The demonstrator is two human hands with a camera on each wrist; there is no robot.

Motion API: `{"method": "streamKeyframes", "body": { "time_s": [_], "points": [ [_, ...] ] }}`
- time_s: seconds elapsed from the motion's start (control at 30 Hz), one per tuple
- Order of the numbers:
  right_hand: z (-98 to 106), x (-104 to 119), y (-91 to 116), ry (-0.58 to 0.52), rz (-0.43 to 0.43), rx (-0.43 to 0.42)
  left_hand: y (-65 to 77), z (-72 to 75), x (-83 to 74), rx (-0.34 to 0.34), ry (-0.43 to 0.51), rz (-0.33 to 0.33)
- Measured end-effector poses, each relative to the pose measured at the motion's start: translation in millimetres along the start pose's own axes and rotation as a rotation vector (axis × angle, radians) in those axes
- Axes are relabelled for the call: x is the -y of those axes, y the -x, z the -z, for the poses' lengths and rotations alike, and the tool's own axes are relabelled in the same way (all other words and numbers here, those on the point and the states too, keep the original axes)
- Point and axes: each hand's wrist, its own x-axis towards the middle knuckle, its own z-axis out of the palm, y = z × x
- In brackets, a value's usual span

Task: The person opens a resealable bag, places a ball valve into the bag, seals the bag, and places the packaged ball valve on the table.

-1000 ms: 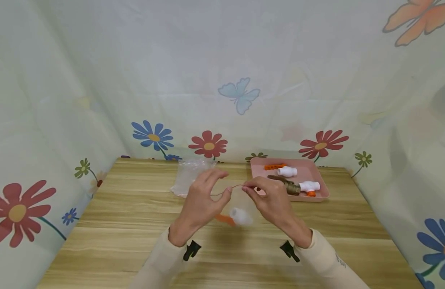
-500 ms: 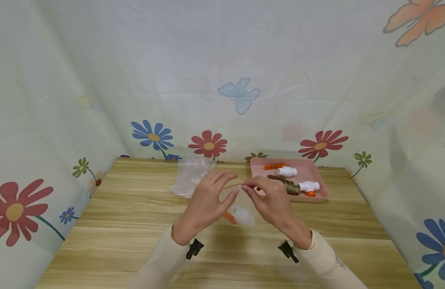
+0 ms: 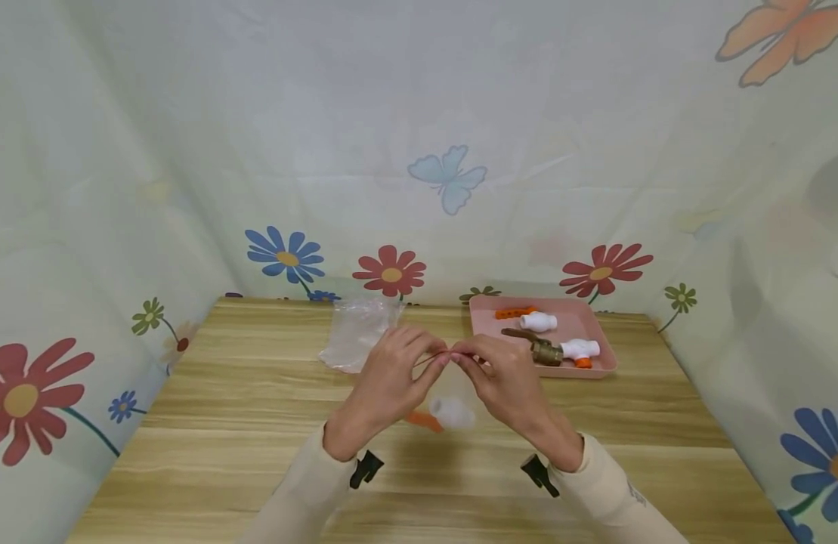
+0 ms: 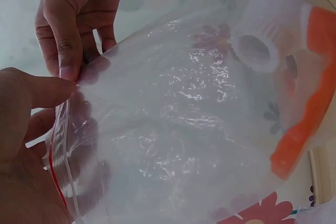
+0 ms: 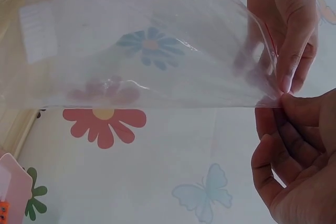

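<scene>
A clear zip-lock bag (image 4: 157, 129) with a red line along its mouth hangs between both hands. Inside it, low down, lies a white plastic ball valve (image 3: 453, 412) with an orange handle (image 4: 304, 135). My right hand (image 3: 510, 378) pinches the corner of the bag's mouth between thumb and forefinger. My left hand (image 3: 388, 378) pinches the zip edge close beside it, and the fingertips of both hands nearly meet. In the right wrist view the bag's bottom edge stretches away from the pinched corner.
A pink tray (image 3: 605, 355) stands at the back right, holding white valves (image 3: 539, 322), a brass-coloured valve (image 3: 546, 352) and orange handles. Another clear bag (image 3: 354, 332) lies flat at the back left of the wooden table (image 3: 255, 423). A flowered curtain hangs behind.
My left hand has moved right along the bag's mouth, and its spread thumb and fingers have closed on the zip edge beside my right hand. The bagged valve sways slightly.
</scene>
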Motion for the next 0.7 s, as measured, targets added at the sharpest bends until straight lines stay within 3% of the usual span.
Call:
{"method": "streamKeyframes", "body": {
  "time_s": [0.37,0.7],
  "points": [
    [0.7,0.5,2.0,0.007,-0.010,-0.020,1.1,-0.4,-2.2,0.005,0.074,0.025],
    [-1.0,1.6,2.4,-0.003,-0.009,-0.028,1.2,-1.0,-0.5,-0.025,0.095,-0.026]
  ]
}}
